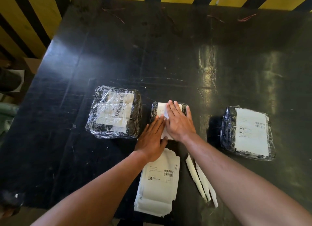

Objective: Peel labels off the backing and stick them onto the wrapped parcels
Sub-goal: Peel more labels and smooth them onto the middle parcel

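Head view: both hands [166, 129] (flat) press label [161, 110].

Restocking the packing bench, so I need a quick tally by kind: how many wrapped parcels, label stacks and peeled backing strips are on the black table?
Wrapped parcels: 3 (left parcel, middle parcel, right parcel)
Label stack: 1
Peeled backing strips: 3, roughly, as they overlap
Total: 7

Bare dark table [168, 53] is lying open beyond the three parcels; label stack [160, 180] and what look like backing strips [200, 180] are crowding the near edge.
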